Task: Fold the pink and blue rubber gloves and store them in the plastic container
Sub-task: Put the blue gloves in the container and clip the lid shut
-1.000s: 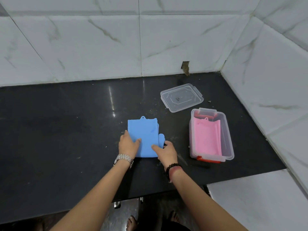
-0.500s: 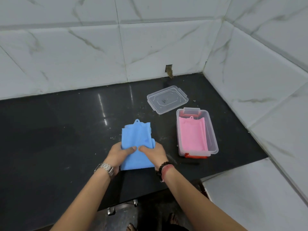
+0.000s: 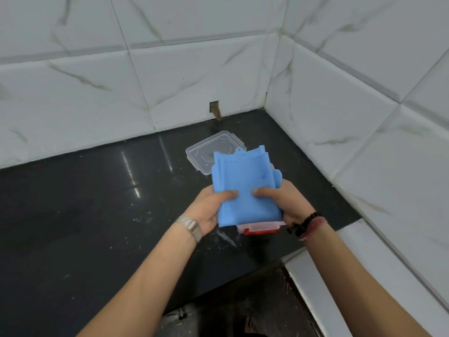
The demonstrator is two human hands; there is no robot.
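You hold the folded blue glove up in the air with both hands. Your left hand grips its left edge, with the thumb pressed on top of the glove. Your right hand grips its right edge the same way, thumb on top and fingers curled under. The two thumbs point at each other and sit close, but they do not touch.

The glove is a flat, folded shape. Its long way runs from you toward the back wall. The end with the small hanging loop points away from you, toward the wall. The near end points back at you and tips down a little. A bit of a glove finger sticks out on the right side, by your right hand.

The glove is above the plastic container and hides most of it. You can only see the container's near rim and its red clip under the glove. The clear lid lies flat on the black counter, just behind the glove.

A watch is on your left wrist. Bead bands are on your right wrist.
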